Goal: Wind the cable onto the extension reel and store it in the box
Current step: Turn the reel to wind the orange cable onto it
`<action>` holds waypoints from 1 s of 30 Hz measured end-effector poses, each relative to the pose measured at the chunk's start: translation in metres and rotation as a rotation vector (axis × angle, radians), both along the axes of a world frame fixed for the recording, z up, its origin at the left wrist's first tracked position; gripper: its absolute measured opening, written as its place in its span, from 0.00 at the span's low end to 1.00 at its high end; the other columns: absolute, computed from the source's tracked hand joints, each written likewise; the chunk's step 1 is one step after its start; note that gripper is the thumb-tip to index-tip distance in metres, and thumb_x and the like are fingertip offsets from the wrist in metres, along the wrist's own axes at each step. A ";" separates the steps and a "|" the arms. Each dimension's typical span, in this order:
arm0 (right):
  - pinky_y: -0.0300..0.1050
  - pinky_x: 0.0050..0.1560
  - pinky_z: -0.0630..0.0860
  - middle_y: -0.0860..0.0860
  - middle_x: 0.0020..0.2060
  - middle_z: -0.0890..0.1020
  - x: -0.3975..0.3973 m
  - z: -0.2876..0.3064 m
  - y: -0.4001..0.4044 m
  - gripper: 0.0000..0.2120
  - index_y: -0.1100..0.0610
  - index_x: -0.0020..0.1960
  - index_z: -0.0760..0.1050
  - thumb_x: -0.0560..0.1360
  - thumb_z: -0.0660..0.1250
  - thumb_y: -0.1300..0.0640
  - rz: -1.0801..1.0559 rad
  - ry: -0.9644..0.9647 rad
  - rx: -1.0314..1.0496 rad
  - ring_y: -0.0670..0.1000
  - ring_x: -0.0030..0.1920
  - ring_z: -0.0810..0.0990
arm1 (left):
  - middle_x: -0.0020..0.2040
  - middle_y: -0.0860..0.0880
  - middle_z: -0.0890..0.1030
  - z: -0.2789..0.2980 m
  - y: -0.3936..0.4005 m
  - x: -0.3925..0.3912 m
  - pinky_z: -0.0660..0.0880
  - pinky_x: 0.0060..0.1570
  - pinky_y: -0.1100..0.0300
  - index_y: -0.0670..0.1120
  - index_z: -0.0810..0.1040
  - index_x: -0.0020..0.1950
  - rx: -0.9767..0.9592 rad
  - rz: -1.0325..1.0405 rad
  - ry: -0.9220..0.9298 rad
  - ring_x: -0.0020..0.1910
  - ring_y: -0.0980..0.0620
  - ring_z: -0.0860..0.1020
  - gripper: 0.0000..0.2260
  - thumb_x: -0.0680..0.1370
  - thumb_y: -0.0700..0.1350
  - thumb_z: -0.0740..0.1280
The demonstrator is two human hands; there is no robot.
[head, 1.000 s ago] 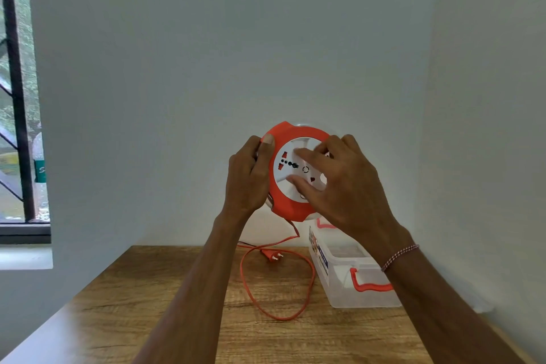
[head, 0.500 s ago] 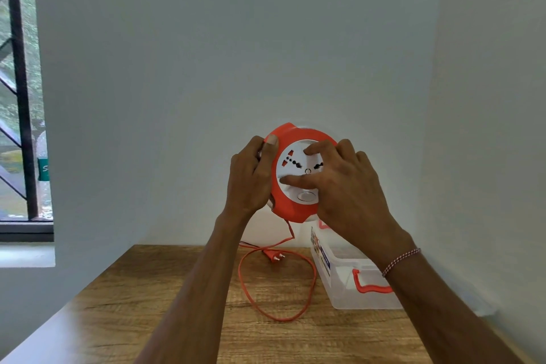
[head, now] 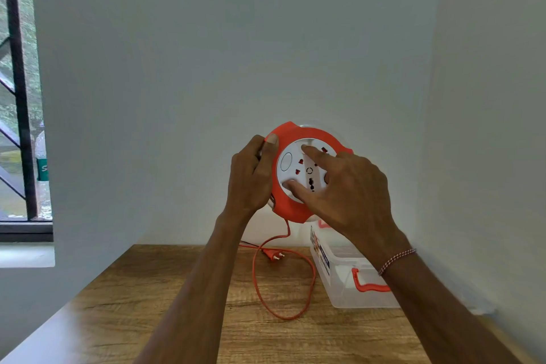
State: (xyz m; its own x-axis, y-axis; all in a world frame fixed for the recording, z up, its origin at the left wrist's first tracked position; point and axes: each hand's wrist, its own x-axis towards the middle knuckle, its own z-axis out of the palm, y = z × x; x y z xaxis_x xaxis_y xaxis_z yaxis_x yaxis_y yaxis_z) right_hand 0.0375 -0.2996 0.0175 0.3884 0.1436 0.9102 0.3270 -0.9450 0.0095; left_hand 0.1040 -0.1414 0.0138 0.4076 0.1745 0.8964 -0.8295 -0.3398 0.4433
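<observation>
Left hand (head: 251,177) grips reel (head: 291,207) rim, right hand (head: 351,189) fingertips pressed on its white dial; cable (head: 257,278) loops below both hands: turn steadily, keeping slack untangled.

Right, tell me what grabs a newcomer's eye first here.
The orange extension reel held up mid-frame before the white wall: the left hand grips its rim and the right hand has fingers on the white socket face. Below, its orange cable loops over the wooden table, beside a clear plastic box.
</observation>
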 end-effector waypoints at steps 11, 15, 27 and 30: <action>0.56 0.50 0.78 0.59 0.54 0.81 -0.005 0.011 -0.008 0.14 0.56 0.49 0.83 0.65 0.77 0.57 0.194 -0.084 -0.231 0.61 0.54 0.77 | 0.37 0.61 0.82 0.002 0.003 -0.001 0.78 0.31 0.68 0.46 0.76 0.47 -0.037 -0.061 0.010 0.34 0.57 0.81 0.16 0.80 0.57 0.57; 0.60 0.57 0.74 0.57 0.63 0.76 -0.009 0.011 -0.004 0.20 0.48 0.53 0.82 0.62 0.79 0.53 0.095 0.130 -0.307 0.62 0.61 0.72 | 0.36 0.61 0.81 0.000 0.002 0.000 0.78 0.32 0.68 0.46 0.76 0.47 -0.024 -0.065 -0.006 0.34 0.57 0.81 0.15 0.81 0.55 0.57; 0.54 0.45 0.79 0.59 0.55 0.79 -0.006 -0.001 0.002 0.28 0.43 0.62 0.76 0.62 0.77 0.46 -0.015 0.073 -0.118 0.59 0.50 0.78 | 0.39 0.58 0.83 0.000 0.003 -0.001 0.80 0.34 0.65 0.45 0.77 0.49 -0.019 -0.062 -0.016 0.36 0.56 0.83 0.16 0.80 0.55 0.58; 0.51 0.47 0.79 0.57 0.56 0.79 -0.005 -0.003 0.003 0.28 0.42 0.65 0.74 0.66 0.74 0.46 -0.015 0.055 -0.057 0.57 0.50 0.78 | 0.39 0.59 0.83 0.001 0.002 0.000 0.80 0.34 0.65 0.48 0.77 0.49 -0.015 -0.064 -0.021 0.36 0.56 0.83 0.14 0.80 0.56 0.58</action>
State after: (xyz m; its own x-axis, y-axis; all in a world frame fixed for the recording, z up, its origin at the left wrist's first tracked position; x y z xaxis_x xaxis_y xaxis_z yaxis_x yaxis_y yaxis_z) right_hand 0.0320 -0.2967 0.0147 0.4406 0.1878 0.8778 0.3140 -0.9483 0.0453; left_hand 0.1042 -0.1389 0.0147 0.3994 0.1625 0.9023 -0.8583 -0.2795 0.4303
